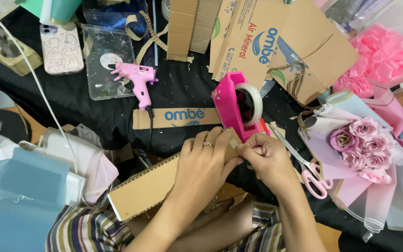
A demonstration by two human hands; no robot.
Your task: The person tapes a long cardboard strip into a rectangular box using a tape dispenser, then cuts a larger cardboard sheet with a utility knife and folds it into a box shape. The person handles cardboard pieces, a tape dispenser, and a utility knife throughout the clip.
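Both hands meet at the cardboard strip's upper end: our left hand (206, 161) clamps the cardboard strip (164, 184), which slants up to the right, while our right hand (267, 161) pinches tape below the pink tape dispenser (236, 105).

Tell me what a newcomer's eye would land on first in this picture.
At centre, the left hand and right hand pinch a cardboard strip beside a bright pink tape dispenser. A pink glue gun lies behind on the black table, and a rose bouquet with pink-handled scissors sits at right.
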